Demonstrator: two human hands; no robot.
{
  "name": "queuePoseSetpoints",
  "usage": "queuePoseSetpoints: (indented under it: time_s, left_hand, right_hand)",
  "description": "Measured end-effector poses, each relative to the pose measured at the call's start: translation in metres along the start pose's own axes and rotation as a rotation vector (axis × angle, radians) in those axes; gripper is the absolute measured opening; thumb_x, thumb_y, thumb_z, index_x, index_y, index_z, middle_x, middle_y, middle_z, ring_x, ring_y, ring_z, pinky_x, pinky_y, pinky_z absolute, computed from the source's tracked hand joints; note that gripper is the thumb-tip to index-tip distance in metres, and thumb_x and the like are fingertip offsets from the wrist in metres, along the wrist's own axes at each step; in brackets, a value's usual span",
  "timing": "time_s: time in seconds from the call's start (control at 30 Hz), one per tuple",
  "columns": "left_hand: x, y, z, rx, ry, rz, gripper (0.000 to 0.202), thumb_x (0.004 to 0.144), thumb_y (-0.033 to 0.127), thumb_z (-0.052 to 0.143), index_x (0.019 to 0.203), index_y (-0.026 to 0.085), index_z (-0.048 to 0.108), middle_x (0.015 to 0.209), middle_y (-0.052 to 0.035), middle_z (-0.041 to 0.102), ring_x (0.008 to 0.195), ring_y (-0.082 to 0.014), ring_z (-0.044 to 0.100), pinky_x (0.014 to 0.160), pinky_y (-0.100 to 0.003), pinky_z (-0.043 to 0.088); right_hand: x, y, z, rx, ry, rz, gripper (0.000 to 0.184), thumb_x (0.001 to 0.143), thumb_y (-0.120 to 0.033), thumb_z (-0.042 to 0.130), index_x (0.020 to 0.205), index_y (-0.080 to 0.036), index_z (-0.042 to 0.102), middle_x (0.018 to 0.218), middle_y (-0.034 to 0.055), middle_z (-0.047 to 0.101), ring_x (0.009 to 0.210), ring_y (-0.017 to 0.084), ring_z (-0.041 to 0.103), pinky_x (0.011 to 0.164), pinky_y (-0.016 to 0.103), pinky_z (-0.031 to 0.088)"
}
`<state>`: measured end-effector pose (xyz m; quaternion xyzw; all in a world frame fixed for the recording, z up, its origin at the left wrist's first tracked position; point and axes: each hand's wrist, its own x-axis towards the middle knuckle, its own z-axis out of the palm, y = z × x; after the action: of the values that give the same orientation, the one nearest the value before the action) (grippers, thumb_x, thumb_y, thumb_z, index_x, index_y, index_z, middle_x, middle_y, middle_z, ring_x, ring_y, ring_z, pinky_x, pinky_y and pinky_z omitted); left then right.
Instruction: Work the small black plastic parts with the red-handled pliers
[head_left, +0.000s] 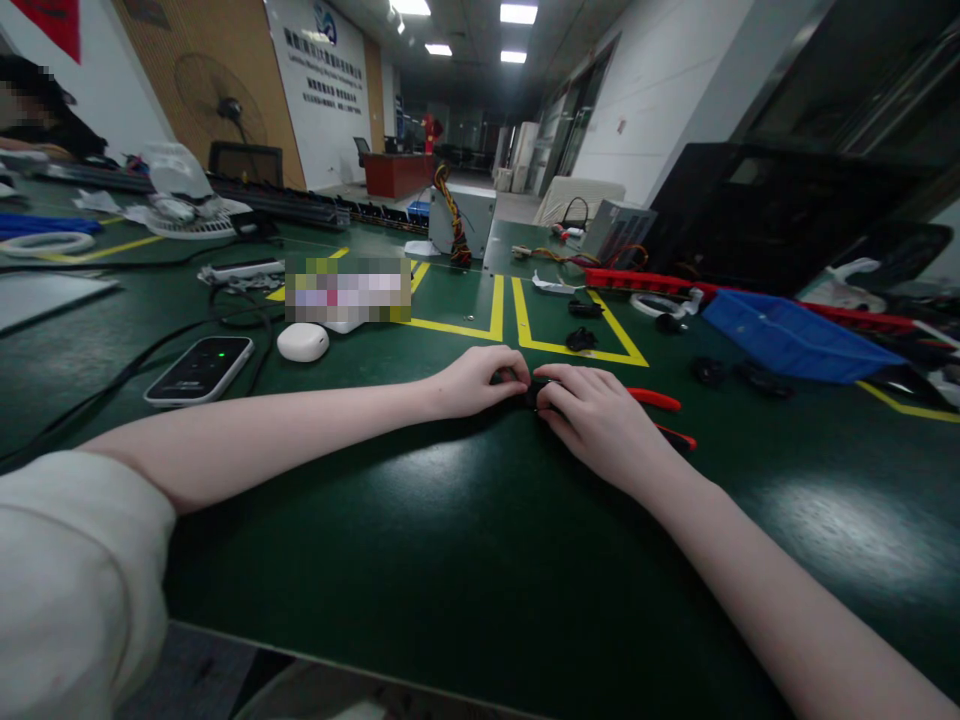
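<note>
A small black part [533,393] sits between my two hands just above the green table, mostly covered by fingers, so its kind does not show. My left hand [480,382] is closed in a pinch, thumb and forefinger meeting at the part's left edge. Curled round its right side are the fingers of my right hand [596,415]. From behind the right hand stick out the red handles of a hand tool [654,399]; its head is hidden.
Black cable bundles [581,340] lie inside yellow tape lines beyond my hands. A blue bin [795,335] stands right, a power supply unit [461,225] at the back. Left are a white earbud case [303,343], a phone-like device [201,371] and black cables. A person sits far left.
</note>
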<state>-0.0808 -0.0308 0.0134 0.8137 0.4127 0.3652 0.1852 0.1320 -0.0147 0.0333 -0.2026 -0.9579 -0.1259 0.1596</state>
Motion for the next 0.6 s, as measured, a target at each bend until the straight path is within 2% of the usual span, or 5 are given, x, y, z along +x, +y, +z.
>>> queuePoseSetpoints:
  time_s: [0.17,0.33,0.5,0.6]
  left_hand:
    - [0.000,0.001,0.001,0.040,-0.007,0.043,0.003,0.085,0.012,0.061,0.087,0.012,0.063,0.086,-0.0036,0.063,0.078,-0.0141,0.059,0.074,-0.027,0.048]
    - [-0.001,0.002,0.001,0.067,-0.029,0.074,0.003,0.087,0.013,0.058,0.088,0.013,0.061,0.090,-0.0048,0.060,0.084,-0.0157,0.059,0.077,-0.028,0.048]
    - [-0.008,0.010,-0.002,0.057,-0.074,0.089,0.005,0.089,0.018,0.058,0.092,0.014,0.060,0.098,-0.0069,0.059,0.091,-0.0177,0.059,0.083,-0.031,0.049]
    - [-0.011,0.016,-0.005,0.035,-0.111,0.097,0.014,0.085,0.020,0.064,0.096,0.014,0.059,0.110,-0.0093,0.057,0.098,-0.0189,0.059,0.086,-0.031,0.049]
  right_hand:
    - [0.003,-0.003,-0.001,-0.017,0.033,-0.038,0.012,0.087,-0.014,0.048,0.091,-0.017,0.059,0.105,0.0122,0.063,0.098,0.026,0.059,0.090,0.043,0.044]
    - [-0.004,0.002,0.000,0.224,0.171,0.139,0.006,0.088,-0.017,0.050,0.087,-0.020,0.055,0.088,0.0056,0.064,0.087,0.022,0.060,0.085,0.040,0.045]
    - [-0.010,0.005,0.000,0.446,0.183,0.290,0.024,0.090,-0.018,0.046,0.110,-0.021,0.058,0.096,0.0065,0.065,0.089,0.022,0.062,0.079,0.039,0.049]
    - [-0.012,0.006,-0.004,0.522,0.162,0.334,0.022,0.090,-0.020,0.046,0.105,-0.022,0.063,0.097,0.0066,0.066,0.089,0.022,0.063,0.079,0.040,0.050]
